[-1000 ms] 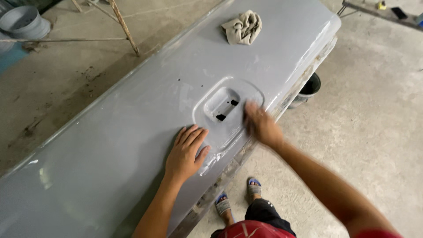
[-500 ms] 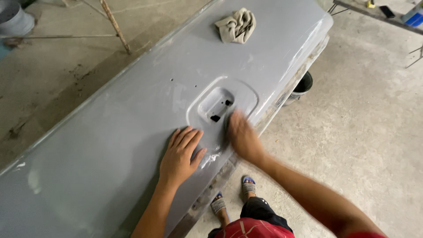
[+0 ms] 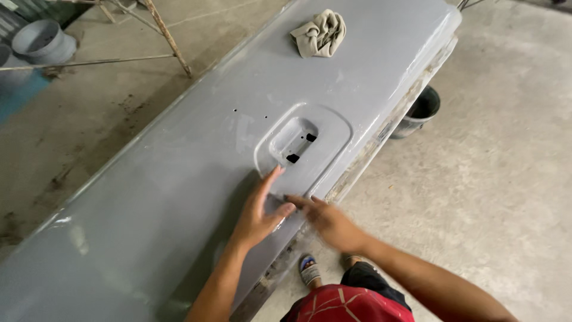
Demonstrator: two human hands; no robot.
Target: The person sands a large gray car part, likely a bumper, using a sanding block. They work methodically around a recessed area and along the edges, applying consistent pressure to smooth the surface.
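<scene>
Both hands are spread flat on the grey panel (image 3: pixel 179 179) near its front edge, left hand (image 3: pixel 260 209) beside right hand (image 3: pixel 328 220), gripping nothing, rag (image 3: pixel 320 33) at the far end.

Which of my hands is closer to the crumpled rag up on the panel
Left. Your left hand lies on the grey panel just below the recess, fingertips pointing toward the rag. Your right hand sits lower, at the panel's near edge. Both are far from it.

the panel (image 3: pixel 179 179) is a plain pale grey with a wet sheen, two small black holes in its recess (image 3: pixel 295 140). the crumpled rag (image 3: pixel 322 33) is beige. the bucket (image 3: pixel 420 110) is grey and dark inside, the floor (image 3: pixel 506 179) dull concrete grey, the shirt (image 3: pixel 345 304) red with thin white lines.
</scene>
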